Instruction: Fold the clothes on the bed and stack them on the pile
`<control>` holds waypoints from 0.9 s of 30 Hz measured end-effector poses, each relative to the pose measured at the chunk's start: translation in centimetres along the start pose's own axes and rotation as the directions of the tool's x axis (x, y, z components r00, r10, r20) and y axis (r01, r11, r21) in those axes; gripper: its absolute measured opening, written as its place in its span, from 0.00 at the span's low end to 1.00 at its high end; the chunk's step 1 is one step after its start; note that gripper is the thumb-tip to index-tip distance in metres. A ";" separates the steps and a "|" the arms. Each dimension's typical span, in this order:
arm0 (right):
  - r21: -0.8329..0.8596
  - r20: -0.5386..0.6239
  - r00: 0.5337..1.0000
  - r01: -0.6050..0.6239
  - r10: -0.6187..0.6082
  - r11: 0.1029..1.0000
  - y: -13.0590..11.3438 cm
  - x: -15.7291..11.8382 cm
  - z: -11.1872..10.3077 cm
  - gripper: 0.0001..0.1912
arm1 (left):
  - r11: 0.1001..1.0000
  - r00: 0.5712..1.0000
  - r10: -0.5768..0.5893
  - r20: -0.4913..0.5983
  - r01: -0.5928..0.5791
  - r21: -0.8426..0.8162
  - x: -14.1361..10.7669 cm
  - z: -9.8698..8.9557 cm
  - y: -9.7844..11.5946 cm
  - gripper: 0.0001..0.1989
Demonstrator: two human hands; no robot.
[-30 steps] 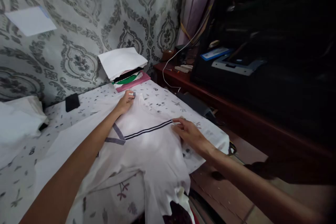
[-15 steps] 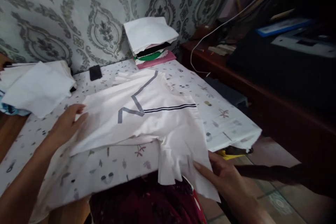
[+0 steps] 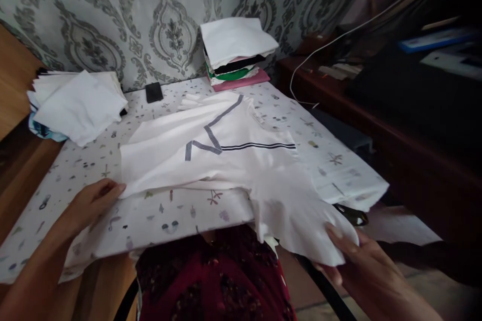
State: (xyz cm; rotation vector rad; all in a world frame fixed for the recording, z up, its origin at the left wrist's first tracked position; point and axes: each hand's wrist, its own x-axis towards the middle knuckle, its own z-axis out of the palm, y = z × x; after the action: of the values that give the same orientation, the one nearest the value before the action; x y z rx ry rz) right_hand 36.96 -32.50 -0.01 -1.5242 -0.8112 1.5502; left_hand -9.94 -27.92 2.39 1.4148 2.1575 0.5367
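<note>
A white T-shirt [image 3: 233, 170] with dark zigzag and straight stripes lies spread on the patterned table cover [image 3: 150, 230], its neckline toward the right. My left hand [image 3: 100, 198] pinches the near corner of its hem, thumb against the fingers. At the lower right my right hand [image 3: 356, 251] grips the end of the near sleeve and holds it out past the table edge, thumb on top and fingers underneath. Some pale folded fabric shows behind the shirt's far side.
A stack of folded clothes [image 3: 239, 52] stands by the wall. Another pile of white cloth [image 3: 81, 108] lies at the left, near a small black wallet-like item [image 3: 153, 92]. A white cable [image 3: 297, 72] runs over the dark wooden furniture [image 3: 395, 160] on the right.
My right hand has pulled the sleeve outward to the right, flattening its folds. My left hand has moved down the hem to its near corner and closed on it. The view has shifted left.
</note>
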 end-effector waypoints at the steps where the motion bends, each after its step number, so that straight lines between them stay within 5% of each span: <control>1: -0.020 0.006 1.000 0.013 -0.013 1.000 0.0 0.1 -0.2 0.21 | 1.000 1.000 0.008 0.018 -0.007 -0.027 -0.1 0.1 0.3 0.20; 5: -0.328 0.078 0.989 0.141 -0.122 0.934 1.6 1.7 -1.6 0.24 | 0.984 0.997 -0.013 -0.072 0.000 -0.176 -0.6 0.2 1.3 0.18; 8: -0.662 -0.015 0.957 0.209 -0.291 0.720 2.7 2.8 -2.7 0.23 | 0.925 0.974 -0.003 -0.225 -0.083 -0.370 -0.4 0.2 1.7 0.16; 11: -0.863 -0.090 0.793 0.240 -0.603 0.445 2.4 3.2 -2.4 0.26 | 0.822 0.963 0.002 -0.270 -0.156 -0.548 0.3 0.6 2.1 0.16; 14: -0.856 0.193 0.599 0.490 -0.777 0.166 1.1 3.4 0.2 0.18 | 0.783 0.972 -0.019 -0.235 -0.132 -0.608 1.0 1.4 2.6 0.18; 17: -0.709 0.505 0.470 0.704 -0.724 -0.038 0.1 4.4 3.9 0.14 | 0.813 0.994 0.059 -0.093 -0.102 -0.574 1.2 2.4 2.9 0.26; 21: -0.679 0.630 0.470 0.719 -0.619 -0.146 -0.3 6.6 7.2 0.15 | 0.840 0.981 0.188 0.053 -0.133 -0.525 1.0 2.7 3.3 0.44; 27: -0.618 0.707 0.465 0.772 -0.533 -0.146 -1.5 7.5 7.4 0.14 | 0.686 0.993 -0.012 -0.121 -0.080 -0.723 1.4 1.2 3.9 0.31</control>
State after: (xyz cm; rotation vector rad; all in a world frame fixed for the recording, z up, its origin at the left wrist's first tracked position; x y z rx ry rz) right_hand 30.13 -24.56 -1.78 -1.0813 -2.5198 0.2140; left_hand -6.86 -25.07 3.40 0.9691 1.6636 1.3471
